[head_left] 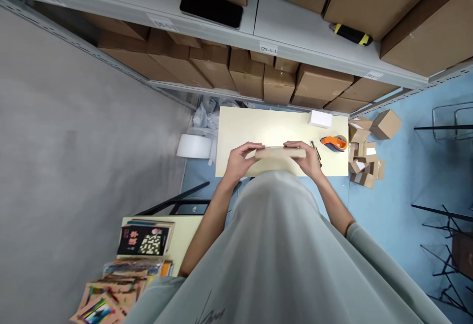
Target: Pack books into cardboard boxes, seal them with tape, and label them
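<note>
Currently, both hands are clamped on one item: a long, flat, beige block-like object [280, 153], material unclear. Left hand [238, 162] grips its left end, right hand [310, 161] its right end; on each, fingers lie along the far edge and the thumb along the near side. Object is level, over the near half of the pale cream rectangular surface [254, 124]; cannot tell whether it touches the surface.

On the surface, near its right end: black-and-yellow utility knife [319, 159], just beside the right hand; orange-and-blue tape dispenser [332, 143] farther right; small white rectangular box [320, 118] at the far edge.

Left of the surface: thick white roll [194, 146], with crumpled whitish wrapping material [207, 116] behind it. Right of the surface: heap of small brown cardboard boxes [386, 124] on the blue floor. Beyond the far edge of the surface: grey metal shelving [314, 59] carrying larger brown cartons [251, 74] and a black rectangular phone-like device [211, 8].
</note>
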Action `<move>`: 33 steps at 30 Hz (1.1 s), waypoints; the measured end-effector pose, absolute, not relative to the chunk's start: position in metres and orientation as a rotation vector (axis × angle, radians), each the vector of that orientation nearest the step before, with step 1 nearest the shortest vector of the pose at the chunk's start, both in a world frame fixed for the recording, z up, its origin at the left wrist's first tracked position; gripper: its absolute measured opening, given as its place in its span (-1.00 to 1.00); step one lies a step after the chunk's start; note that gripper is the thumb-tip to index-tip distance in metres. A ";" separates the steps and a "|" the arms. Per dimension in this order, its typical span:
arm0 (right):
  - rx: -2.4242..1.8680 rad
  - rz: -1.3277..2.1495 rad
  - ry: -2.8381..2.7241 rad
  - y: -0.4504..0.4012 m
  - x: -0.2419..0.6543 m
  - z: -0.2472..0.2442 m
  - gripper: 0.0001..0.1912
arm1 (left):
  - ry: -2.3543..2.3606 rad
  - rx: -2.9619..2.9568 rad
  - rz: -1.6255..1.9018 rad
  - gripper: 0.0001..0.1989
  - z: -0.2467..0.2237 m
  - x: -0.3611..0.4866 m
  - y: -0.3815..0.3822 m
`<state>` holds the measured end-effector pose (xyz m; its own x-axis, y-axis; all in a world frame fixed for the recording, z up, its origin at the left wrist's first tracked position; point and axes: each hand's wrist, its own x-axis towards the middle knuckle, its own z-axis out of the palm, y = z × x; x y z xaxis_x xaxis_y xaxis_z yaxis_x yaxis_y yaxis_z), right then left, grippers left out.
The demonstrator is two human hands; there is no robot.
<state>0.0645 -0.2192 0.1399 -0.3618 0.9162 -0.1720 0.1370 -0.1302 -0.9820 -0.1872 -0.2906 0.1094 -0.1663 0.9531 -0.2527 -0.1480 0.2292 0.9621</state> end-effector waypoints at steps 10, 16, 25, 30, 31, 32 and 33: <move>-1.129 1.247 -1.615 -0.226 0.061 0.167 -0.71 | 1.594 1.420 1.352 -0.78 0.150 -0.185 -0.283; -1.172 1.340 -1.564 -0.226 0.060 0.178 -0.70 | 1.565 1.296 1.346 -0.76 0.166 -0.187 -0.284; -1.333 1.657 -1.247 -0.215 0.052 0.149 -0.40 | 1.499 0.889 1.184 -0.41 0.141 -0.192 -0.279; -1.328 1.779 -1.116 -0.217 0.042 0.140 -0.36 | 1.490 0.824 1.187 -0.41 0.137 -0.185 -0.279; -1.354 1.766 -1.100 -0.218 0.039 0.138 -0.36 | 1.488 0.853 1.186 -0.43 0.142 -0.182 -0.279; -1.386 1.754 -1.071 -0.218 0.036 0.136 -0.36 | 1.475 0.898 1.181 -0.45 0.148 -0.180 -0.280; -1.420 1.745 -1.030 -0.218 0.033 0.134 -0.36 | 1.445 0.955 1.169 -0.47 0.155 -0.178 -0.280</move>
<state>0.0330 -0.2179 0.1335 -0.1971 0.8632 -0.4648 -0.0103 -0.4759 -0.8794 -0.1780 -0.2805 0.1554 -0.1830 0.9586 -0.2183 -0.0133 0.2196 0.9755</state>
